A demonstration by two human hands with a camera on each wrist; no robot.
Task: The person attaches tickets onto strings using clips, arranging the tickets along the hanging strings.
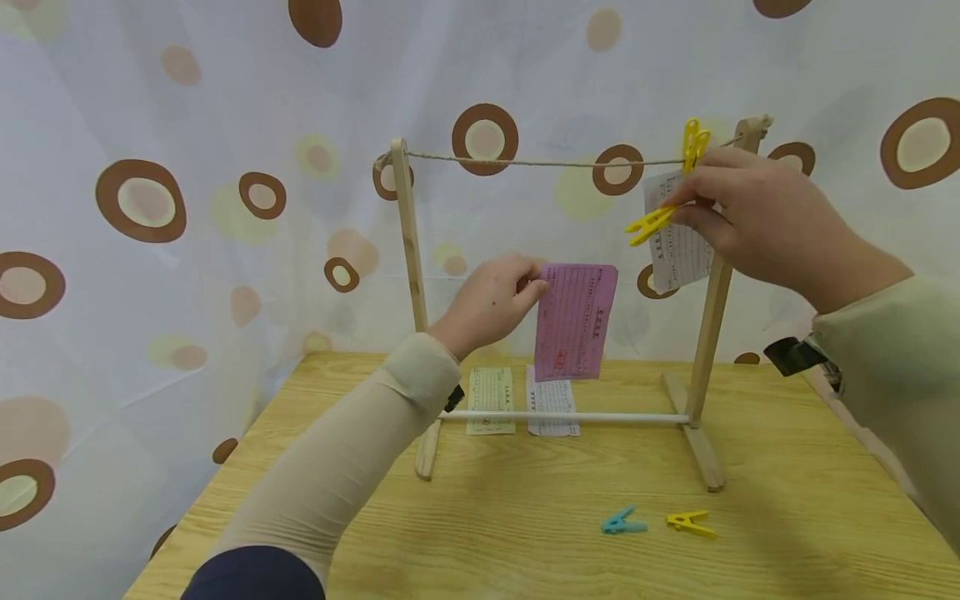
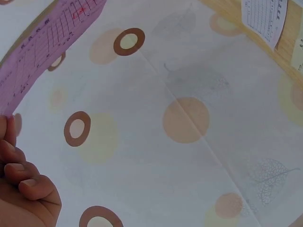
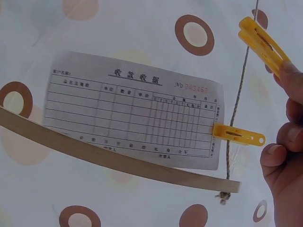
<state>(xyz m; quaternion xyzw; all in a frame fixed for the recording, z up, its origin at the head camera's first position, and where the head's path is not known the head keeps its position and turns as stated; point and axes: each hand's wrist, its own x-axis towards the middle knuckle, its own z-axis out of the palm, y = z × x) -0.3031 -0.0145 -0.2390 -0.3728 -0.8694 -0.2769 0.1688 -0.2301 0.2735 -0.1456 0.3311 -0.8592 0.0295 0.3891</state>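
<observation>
My left hand pinches a purple receipt slip by its upper left corner, and the slip hangs below the twine. In my right hand is a yellow clothespin, held between thumb and fingers with its jaws pointing left. Just behind that hand, a white receipt slip hangs from the twine near the right post. Another yellow clothespin fastens it there. The right hand partly covers this white slip in the head view. Only the purple slip's lower part shows in the left wrist view.
The twine runs between two wooden posts, joined low down by a white rod. Behind the rod lie a yellow slip and a white slip. Nearer me on the table are a blue clothespin and a yellow clothespin.
</observation>
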